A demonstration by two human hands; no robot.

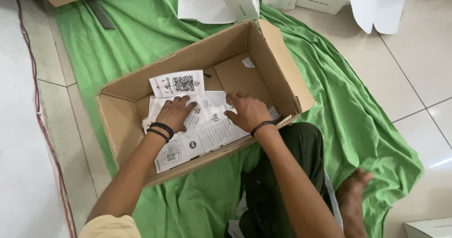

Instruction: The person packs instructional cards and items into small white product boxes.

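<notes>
Cardboard box [275,61]: one; leaflets [207,130] (overlapping, uncountable); left hand [176,112], right hand [247,111] flat, fingers spread, gripping nothing.

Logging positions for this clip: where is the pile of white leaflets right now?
The white leaflets lie inside the open cardboard box on the green cloth, under both hands, toward the box's near-left end.

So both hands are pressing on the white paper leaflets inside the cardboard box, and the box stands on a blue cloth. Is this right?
Not quite: the cloth is green, not blue, as the head view shows. The rest holds: the left hand and the right hand both rest on the white paper leaflets inside the cardboard box, which stands on that cloth.
</notes>
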